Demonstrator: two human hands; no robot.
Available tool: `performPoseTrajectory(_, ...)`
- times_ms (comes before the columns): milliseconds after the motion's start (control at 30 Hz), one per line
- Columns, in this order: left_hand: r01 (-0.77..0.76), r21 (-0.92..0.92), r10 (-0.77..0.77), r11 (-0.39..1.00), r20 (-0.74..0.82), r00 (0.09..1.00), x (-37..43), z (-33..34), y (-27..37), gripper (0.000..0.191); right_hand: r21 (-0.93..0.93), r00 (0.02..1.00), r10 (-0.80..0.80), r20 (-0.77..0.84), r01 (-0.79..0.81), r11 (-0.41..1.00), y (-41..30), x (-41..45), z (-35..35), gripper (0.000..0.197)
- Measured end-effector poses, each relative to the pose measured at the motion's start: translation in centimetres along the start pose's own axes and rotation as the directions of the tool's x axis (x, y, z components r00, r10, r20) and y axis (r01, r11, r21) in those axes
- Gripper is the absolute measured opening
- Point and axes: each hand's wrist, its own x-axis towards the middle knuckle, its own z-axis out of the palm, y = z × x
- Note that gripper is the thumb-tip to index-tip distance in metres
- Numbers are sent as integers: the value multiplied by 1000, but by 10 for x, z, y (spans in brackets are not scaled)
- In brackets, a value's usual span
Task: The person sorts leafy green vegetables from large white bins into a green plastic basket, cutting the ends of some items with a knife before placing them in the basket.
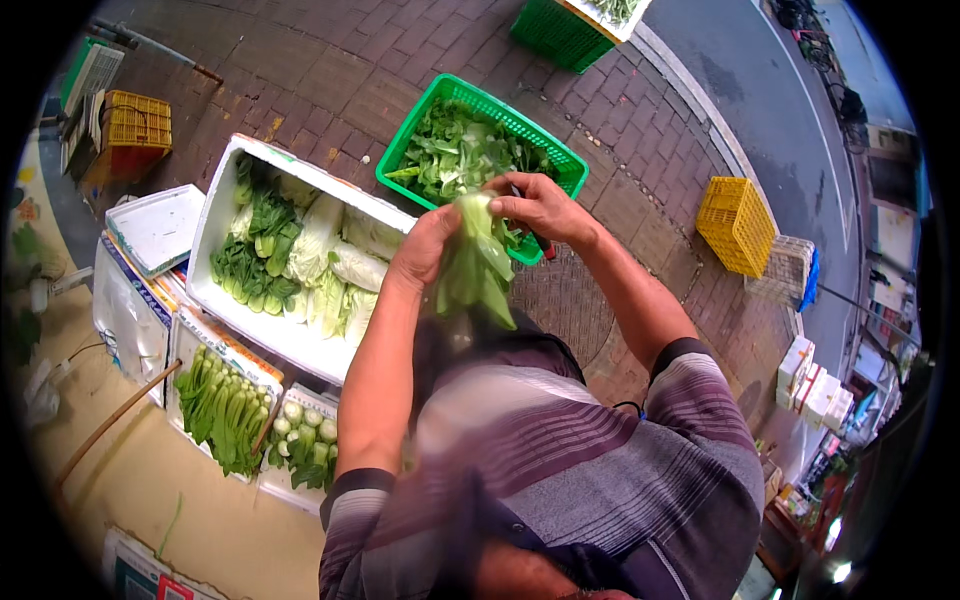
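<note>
A head of leafy green vegetable [476, 259] hangs leaves down between my hands, its pale base upward. My left hand [426, 244] grips it at the base from the left side. From the right, my right hand [546, 210] touches the base with its fingertips and also holds a tool with a dark and red handle [545, 244], perhaps a knife; its blade is not clear to see. Beneath and beyond the hands stands a green plastic basket [555, 141] holding loose green leaves [457, 146].
To the left, a white foam box [217, 217] holds cabbages and bok choy. Nearer lie leafy stalks [225, 405] and round-based greens [307, 435] in white boxes. A yellow crate [735, 225] stands right, a green crate [559, 37] beyond, on brick paving.
</note>
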Motion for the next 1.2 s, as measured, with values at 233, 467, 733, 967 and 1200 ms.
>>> performPoseTrajectory(233,48,-98,-52,994,-39,998,-17,-21,-9,52,-185,992,91,85,-74,980,2,14,-5,44)
performPoseTrajectory(467,-279,-54,255,959,-262,931,-74,-43,-9,52,-567,960,49,-275,-202,799,49,2,-29,39)
performPoseTrajectory(733,-425,45,395,904,-470,790,-137,-67,-35,49,-296,989,108,103,-73,952,-20,42,103,36)
performPoseTrajectory(967,-518,-3,445,856,-505,739,-171,-66,-41,49,-313,898,-84,432,237,920,-21,34,196,63)
performPoseTrajectory(1200,-575,6,499,818,-505,704,-228,-75,-53,41,-417,879,109,464,108,903,-51,22,242,57)
